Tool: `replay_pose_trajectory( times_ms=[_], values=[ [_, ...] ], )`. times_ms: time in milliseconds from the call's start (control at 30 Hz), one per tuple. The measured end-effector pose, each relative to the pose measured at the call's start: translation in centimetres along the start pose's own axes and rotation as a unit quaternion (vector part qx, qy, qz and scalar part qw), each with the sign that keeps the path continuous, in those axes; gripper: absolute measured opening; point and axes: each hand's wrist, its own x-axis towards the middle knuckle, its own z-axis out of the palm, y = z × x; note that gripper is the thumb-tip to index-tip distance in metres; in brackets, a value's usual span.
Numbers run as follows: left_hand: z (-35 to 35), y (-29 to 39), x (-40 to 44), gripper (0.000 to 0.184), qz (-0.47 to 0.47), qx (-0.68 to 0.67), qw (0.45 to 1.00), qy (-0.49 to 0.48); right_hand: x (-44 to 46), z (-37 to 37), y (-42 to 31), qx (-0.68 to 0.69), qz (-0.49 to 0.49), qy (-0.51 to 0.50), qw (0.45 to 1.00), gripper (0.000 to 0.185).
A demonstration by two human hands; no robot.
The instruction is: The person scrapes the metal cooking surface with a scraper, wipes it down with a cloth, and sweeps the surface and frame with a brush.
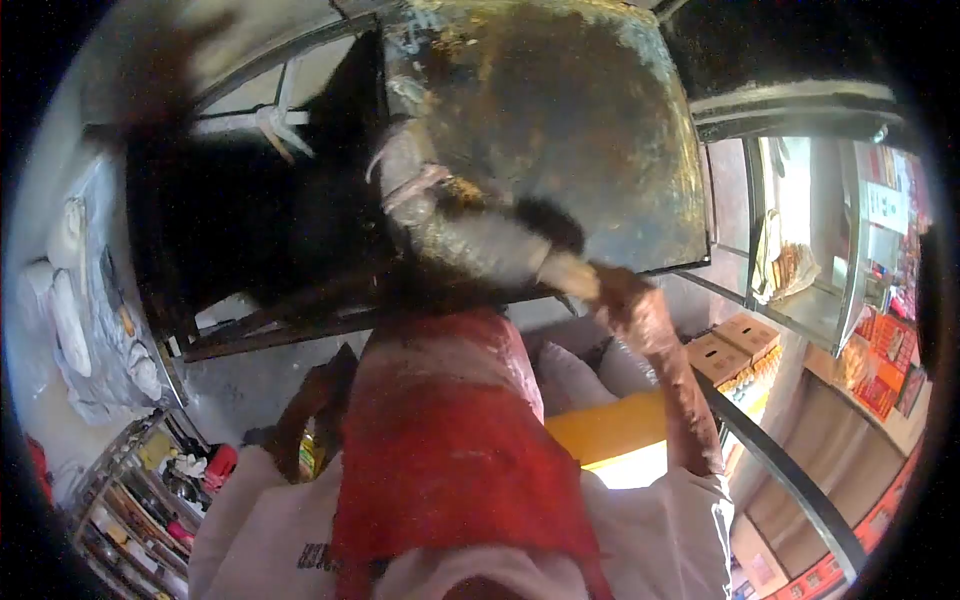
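My right hand [635, 310] is closed around the pale end of a thick stick-like tool [500, 248]. The tool slants up and left over the near edge of a large, stained metal plate [580, 140]. Its greyish middle is smeared by motion, so its exact kind is unclear. At its far end is a pale, cloth-like bundle [405, 175]; I cannot tell whether it is part of the tool. My left hand [335, 375] hangs low beside the red apron [450, 440], dark and with its fingers hidden in shadow.
A black frame [270, 340] runs below a dark opening left of the plate. Pale sacks [585, 385] lie beneath the plate. To the right are cardboard boxes [730, 348] and a glass-sided cabinet [815, 250]. A cluttered rack [140, 500] stands at lower left, and plastic sheeting [90, 290] covers the left side.
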Motion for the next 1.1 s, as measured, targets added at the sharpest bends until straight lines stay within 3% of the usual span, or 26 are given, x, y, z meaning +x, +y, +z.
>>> replay_pose_trajectory(
  times_ms=[33,133,167,200,233,267,300,433,467,500,533,567,633,667,700,733,767,800,833,867,900,933,967,1033,1067,1100],
  values=[
    [-1.2,0.0,-0.3,0.039,0.006,0.009,1.000,-0.011,-0.5,1.3,2.5,-0.157,-0.103,-0.047,0.981,0.026],
    [-2.9,-1.6,0.0,0.039,0.027,0.022,0.999,-0.026,1.2,4.8,3.4,-0.269,-0.056,-0.136,0.952,0.036],
    [-2.9,-2.2,0.2,0.039,0.033,0.020,0.999,-0.028,2.4,4.5,4.9,-0.260,-0.054,-0.123,0.956,0.034],
    [-3.1,-2.8,0.6,0.039,0.039,0.021,0.999,-0.031,4.4,3.9,6.0,-0.371,-0.002,-0.148,0.917,0.029],
    [-3.2,-3.1,0.9,0.039,0.045,0.021,0.998,-0.035,5.2,1.6,3.7,-0.359,-0.027,-0.074,0.930,0.025],
    [-3.0,-3.7,1.0,0.040,0.046,0.020,0.998,-0.038,6.9,0.7,2.6,-0.410,-0.129,0.005,0.903,0.025],
    [-3.0,-4.2,1.3,0.040,0.047,0.016,0.998,-0.041,6.9,-0.5,0.4,-0.168,-0.056,0.074,0.981,0.033],
    [-1.8,-6.9,2.9,0.040,0.050,-0.005,0.998,-0.037,4.8,0.7,-0.1,-0.305,-0.100,0.023,0.947,0.035],
    [-0.3,-8.8,3.8,0.040,0.049,-0.008,0.998,-0.031,5.1,1.9,-1.0,-0.285,-0.043,-0.045,0.957,0.035],
    [2.6,-12.1,5.3,0.042,-0.021,-0.163,0.986,-0.002,5.2,2.4,-1.3,-0.220,0.015,-0.032,0.975,0.034],
    [4.1,-13.9,6.1,0.044,-0.089,-0.313,0.945,0.026,6.0,2.5,0.7,-0.208,-0.005,-0.008,0.978,0.031],
    [3.1,-13.5,5.6,0.044,-0.093,-0.316,0.944,0.033,7.3,2.4,3.4,-0.194,-0.025,0.013,0.981,0.029],
    [-0.7,-10.7,2.9,0.048,0.091,-0.105,0.981,0.138,11.3,1.7,2.9,-0.094,-0.061,0.126,0.986,0.027],
    [-1.2,-9.8,1.9,0.048,0.086,-0.106,0.980,0.142,12.0,1.3,2.5,-0.107,-0.053,0.122,0.985,0.027],
    [-1.7,-8.8,1.2,0.047,0.020,-0.027,0.988,0.149,12.8,0.9,2.3,-0.121,-0.046,0.121,0.984,0.028],
    [-2.5,-7.6,0.7,0.046,-0.046,0.050,0.986,0.155,13.1,1.5,2.4,-0.220,-0.093,0.085,0.967,0.028],
    [-4.2,-5.5,-0.3,0.046,-0.047,0.046,0.985,0.159,12.9,2.8,3.3,-0.317,-0.138,0.048,0.937,0.029],
    [-6.9,-2.7,-1.6,0.047,-0.086,0.073,0.990,0.089,12.5,5.0,6.6,-0.329,-0.028,0.010,0.944,0.029],
    [-9.4,-0.3,-2.6,0.049,-0.125,0.100,0.987,0.019,12.8,5.2,4.0,-0.220,-0.119,0.083,0.965,0.026],
    [-11.6,2.0,-3.5,0.049,-0.126,0.099,0.987,0.018,14.1,4.7,2.7,-0.258,-0.093,0.088,0.958,0.025],
    [-13.6,4.2,-4.1,0.051,-0.120,0.085,0.988,0.049,15.9,4.3,2.0,-0.296,-0.071,0.090,0.948,0.026],
    [-14.9,5.1,-4.2,0.053,-0.118,0.071,0.987,0.084,17.3,4.2,2.0,-0.123,-0.106,0.194,0.967,0.029],
    [-14.7,4.6,-3.2,0.053,-0.123,0.068,0.986,0.086,18.3,3.4,4.1,-0.249,0.010,0.173,0.953,0.031],
    [-14.2,3.6,-0.1,0.054,-0.008,0.117,0.972,0.202,19.7,3.7,1.4,-0.286,-0.004,0.153,0.946,0.036],
    [-14.7,4.3,0.8,0.054,-0.006,0.113,0.972,0.205,20.0,5.0,2.6,-0.293,-0.041,0.118,0.948,0.039],
    [-15.1,5.8,1.7,0.052,0.070,0.071,0.961,0.256,20.0,6.4,2.2,-0.300,-0.077,0.081,0.947,0.042]
  ],
)
